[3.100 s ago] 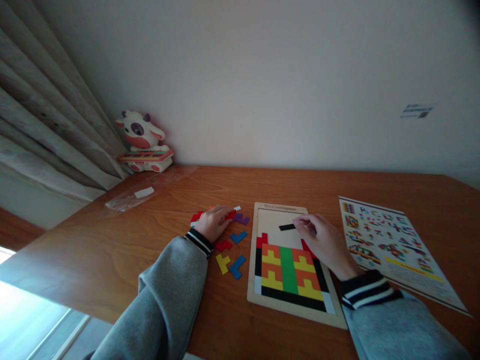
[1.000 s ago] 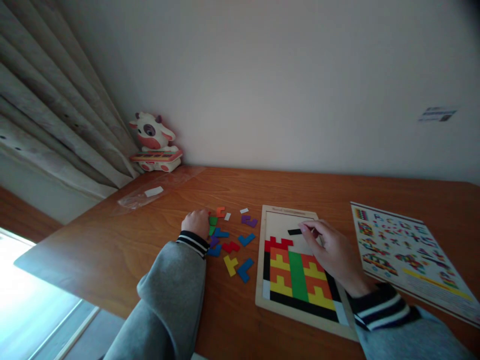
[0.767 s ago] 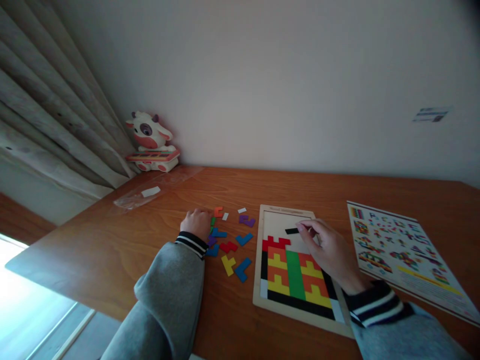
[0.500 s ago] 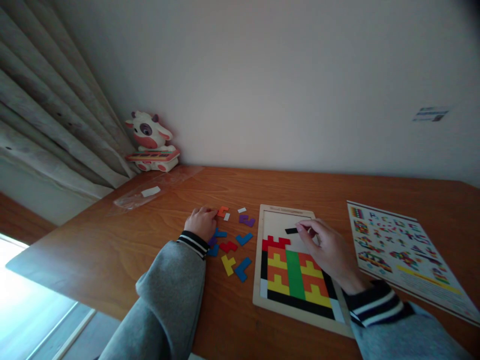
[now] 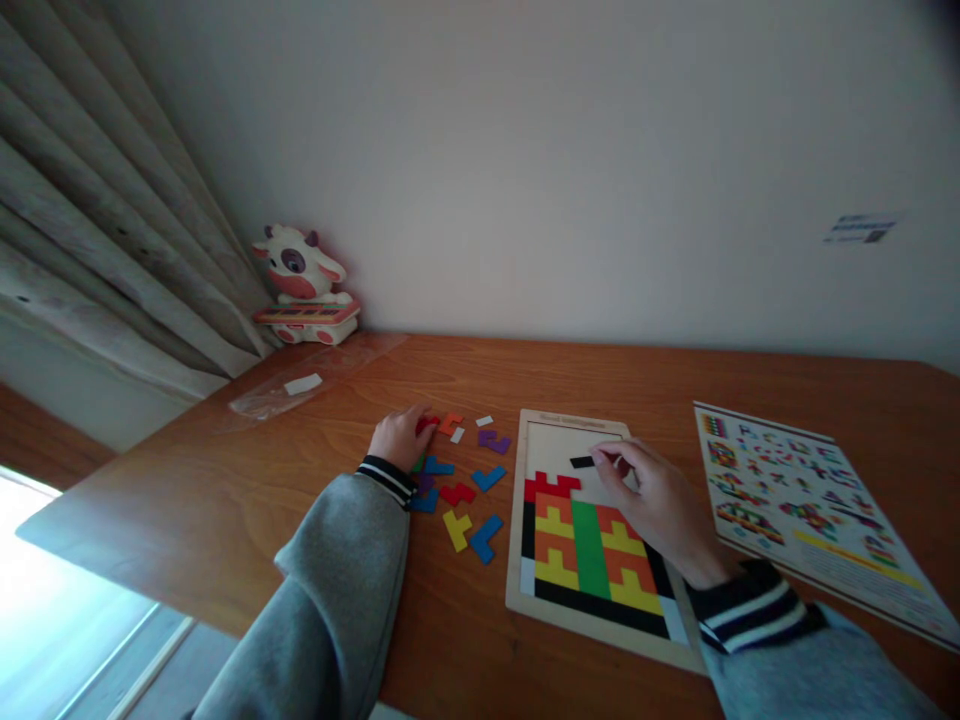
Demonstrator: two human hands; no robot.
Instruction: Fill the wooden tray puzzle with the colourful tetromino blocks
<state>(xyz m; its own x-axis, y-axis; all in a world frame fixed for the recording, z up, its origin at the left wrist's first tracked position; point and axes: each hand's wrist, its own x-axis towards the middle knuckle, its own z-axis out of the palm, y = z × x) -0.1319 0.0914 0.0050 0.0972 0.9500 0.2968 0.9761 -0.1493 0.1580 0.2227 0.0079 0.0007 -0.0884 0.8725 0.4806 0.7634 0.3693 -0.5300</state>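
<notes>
Black and slim, a bar-shaped puzzle piece (image 5: 581,462) is pinched at one end by the right hand (image 5: 652,500), whose thumb and forefinger are together on it. It sits over the pale upper part of a light wooden puzzle tray (image 5: 515,560); whether it touches the base, I cannot tell.

Lower in the tray, coloured pieces lie fitted together: a notched red piece (image 5: 553,487) at the upper left of the block, a broad green column (image 5: 592,550) down the middle with interlocked orange and yellow shapes on both sides, and a long black strip (image 5: 600,609) along the bottom.

On the brown wooden table (image 5: 442,640), the left hand (image 5: 400,438) has its fingers curled at a small red piece (image 5: 427,423); whether they are clamped on it or only touching, I cannot tell. Just beside lies an orange notched piece (image 5: 451,424). Nearby are two small white pieces, a purple hooked piece (image 5: 493,442), several blue angled pieces, a red zigzag piece (image 5: 457,494) and a yellow branched piece (image 5: 456,530), all between that hand and the tray.

Right of the tray lies a printed sheet (image 5: 810,520) of colourful figures.
</notes>
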